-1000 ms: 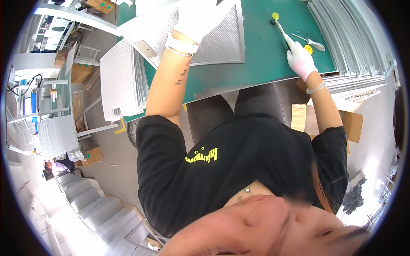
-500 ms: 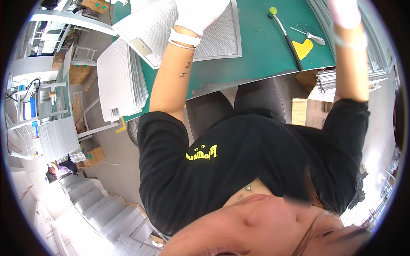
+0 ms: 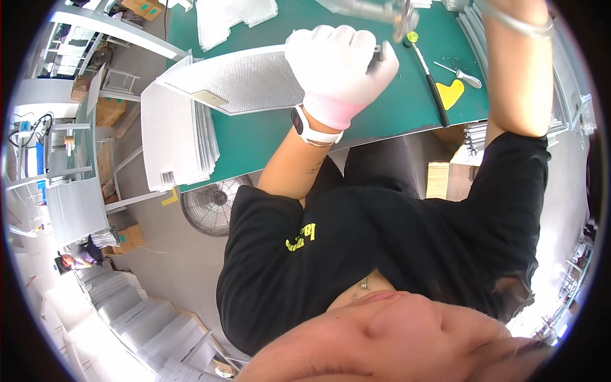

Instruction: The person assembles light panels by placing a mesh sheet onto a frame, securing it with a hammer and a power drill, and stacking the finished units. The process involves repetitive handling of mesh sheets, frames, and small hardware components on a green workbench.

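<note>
My left hand [image 3: 337, 76], in a white glove with a pink cuff, is closed on the edge of a silver-framed mesh panel [image 3: 254, 79]. The panel is tilted up off the green table, and a small pale label plate sits near its left corner. Of my right arm only the forearm [image 3: 522, 83] and a banded wrist show; the hand is past the top edge. A blurred, shiny metal object [image 3: 401, 19] hangs near the top middle, its kind unclear.
On the green table [image 3: 356, 118] lie a black-handled hammer [image 3: 433, 83], a screwdriver [image 3: 468, 77] and a yellow flat piece [image 3: 451, 94]. Stacked white mesh sheets [image 3: 175, 130] overhang the table's left edge. A floor fan [image 3: 218, 202] stands below. Long metal strips [image 3: 484, 44] lie at right.
My left hand has moved right and nearer to me. The panel has gone from lying nearly flat to tilted up. My right hand has left the view, and the blurred metal object has appeared.
</note>
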`<act>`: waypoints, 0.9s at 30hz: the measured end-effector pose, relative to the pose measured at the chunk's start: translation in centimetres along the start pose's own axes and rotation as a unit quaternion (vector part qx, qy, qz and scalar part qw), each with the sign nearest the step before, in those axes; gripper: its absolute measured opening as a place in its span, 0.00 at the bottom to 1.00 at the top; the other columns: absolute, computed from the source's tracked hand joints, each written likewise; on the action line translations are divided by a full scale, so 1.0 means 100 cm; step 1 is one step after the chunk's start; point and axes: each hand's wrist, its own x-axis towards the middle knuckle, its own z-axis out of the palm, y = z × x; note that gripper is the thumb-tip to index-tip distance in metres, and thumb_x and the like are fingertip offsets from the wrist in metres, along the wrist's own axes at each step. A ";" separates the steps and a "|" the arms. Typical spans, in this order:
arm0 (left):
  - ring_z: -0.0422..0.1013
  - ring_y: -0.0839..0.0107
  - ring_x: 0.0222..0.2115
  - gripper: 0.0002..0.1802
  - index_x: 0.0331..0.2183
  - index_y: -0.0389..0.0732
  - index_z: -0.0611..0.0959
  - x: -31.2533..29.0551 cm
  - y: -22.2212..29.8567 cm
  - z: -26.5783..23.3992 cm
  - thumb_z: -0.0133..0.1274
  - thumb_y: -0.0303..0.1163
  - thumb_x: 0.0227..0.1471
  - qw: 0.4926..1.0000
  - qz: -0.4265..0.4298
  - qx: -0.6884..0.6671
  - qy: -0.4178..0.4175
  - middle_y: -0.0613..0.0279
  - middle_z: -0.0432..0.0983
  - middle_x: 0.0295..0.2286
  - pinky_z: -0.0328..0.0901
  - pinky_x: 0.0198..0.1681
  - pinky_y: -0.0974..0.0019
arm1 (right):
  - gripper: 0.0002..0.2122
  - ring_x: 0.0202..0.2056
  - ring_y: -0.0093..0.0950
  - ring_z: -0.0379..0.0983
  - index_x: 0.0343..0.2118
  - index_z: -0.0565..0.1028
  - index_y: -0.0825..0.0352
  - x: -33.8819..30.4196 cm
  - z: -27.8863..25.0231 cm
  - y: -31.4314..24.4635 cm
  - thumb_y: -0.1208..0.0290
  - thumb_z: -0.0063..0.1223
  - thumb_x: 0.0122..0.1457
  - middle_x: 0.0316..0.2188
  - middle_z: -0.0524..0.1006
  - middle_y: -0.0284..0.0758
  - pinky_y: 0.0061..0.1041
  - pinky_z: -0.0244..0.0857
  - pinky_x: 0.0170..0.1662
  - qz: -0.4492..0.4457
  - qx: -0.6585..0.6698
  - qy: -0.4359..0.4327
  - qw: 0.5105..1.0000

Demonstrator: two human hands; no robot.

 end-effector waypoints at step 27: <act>0.69 0.68 0.19 0.06 0.24 0.46 0.83 0.005 0.008 -0.019 0.64 0.28 0.37 0.997 0.032 -0.028 -0.062 0.70 0.74 0.19 0.63 0.24 0.66 | 0.16 0.26 0.22 0.74 0.45 0.73 0.73 0.062 0.058 -0.020 0.63 0.53 0.65 0.33 0.79 0.38 0.20 0.68 0.27 -0.047 0.410 -0.160 0.897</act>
